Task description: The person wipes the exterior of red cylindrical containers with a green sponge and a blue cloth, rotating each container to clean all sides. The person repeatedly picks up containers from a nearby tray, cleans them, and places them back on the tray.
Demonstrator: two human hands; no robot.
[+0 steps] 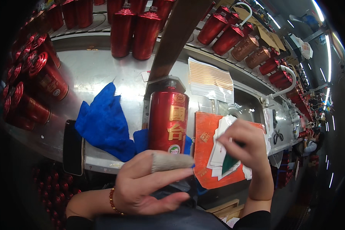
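Observation:
A red metallic bottle [165,120] with raised gold characters and a round emblem lies before me, its neck pointing away. My left hand [149,181] is just in front of the bottle's base with thumb and fingers apart and nothing visible between them. One of its fingers wears a grey cloth finger cover [172,162]. Motion blurs my right hand [244,143], which hovers above white paper sheets [218,155] on an orange board [204,126]. Below its fingers shows a dark green piece [230,162]; I cannot tell whether the hand holds it.
A blue cloth [103,123] and a phone [73,148] lie left on the metal bench [89,69]. Red bottles [122,31] stand behind and left. A dark post [175,37] rises behind my bottle. Right are a striped sheet [210,79], a sink [247,100] and a distant person [312,146].

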